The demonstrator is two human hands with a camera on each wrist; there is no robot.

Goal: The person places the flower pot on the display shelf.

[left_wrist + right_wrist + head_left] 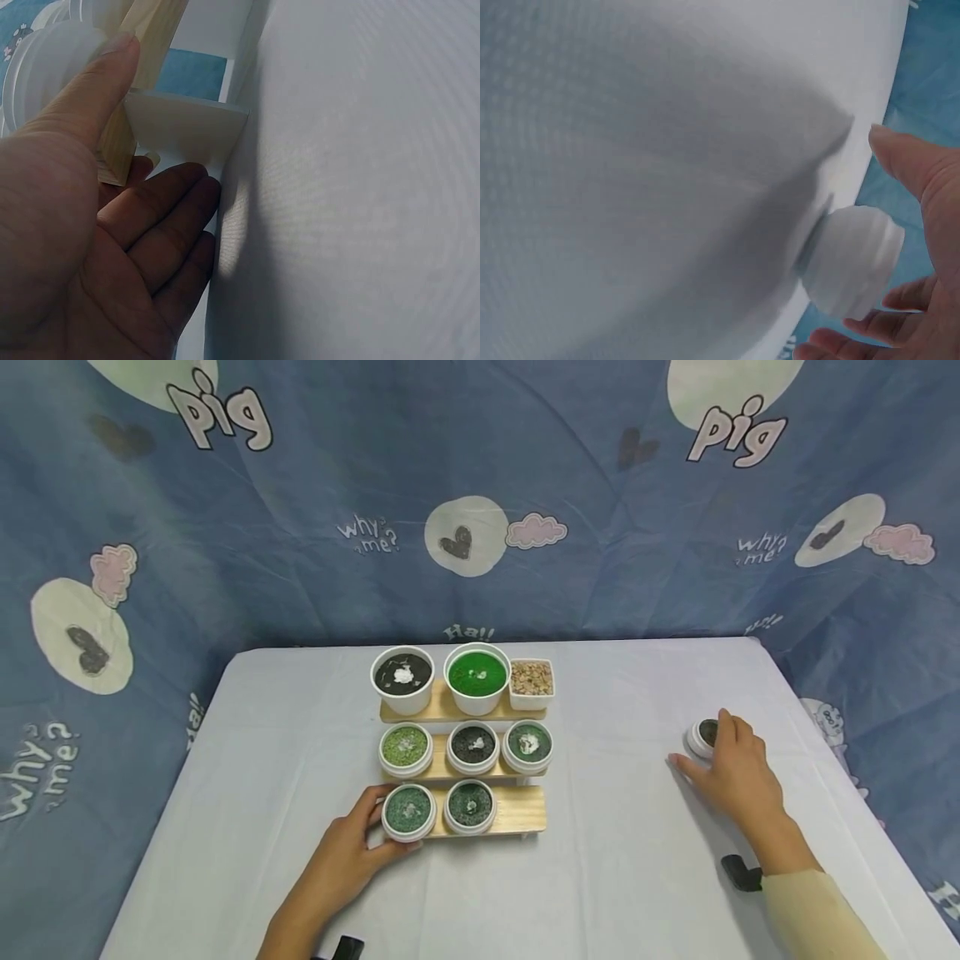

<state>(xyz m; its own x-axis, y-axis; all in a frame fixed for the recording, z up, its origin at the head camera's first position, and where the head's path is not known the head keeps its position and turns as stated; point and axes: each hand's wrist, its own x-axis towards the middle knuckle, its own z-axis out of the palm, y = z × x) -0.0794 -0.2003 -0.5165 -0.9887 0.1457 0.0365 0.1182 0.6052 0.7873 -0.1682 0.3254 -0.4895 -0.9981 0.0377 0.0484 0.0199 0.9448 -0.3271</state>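
Observation:
A three-step wooden stand carries white cups with green or dark contents. My left hand holds the left end of its lowest step, thumb at the front edge and fingers round the far side, beside a cup with green contents. In the left wrist view the thumb lies along the wooden board, near a white ribbed cup. Far to the right, my right hand is around a small white cup on the table, its thumb apart from the cup; fingertip contact is unclear.
Two larger cups, one dark and one bright green, stand on the top step with a square dish of tan bits. A white cloth covers the table. Blue printed fabric hangs behind and at the sides.

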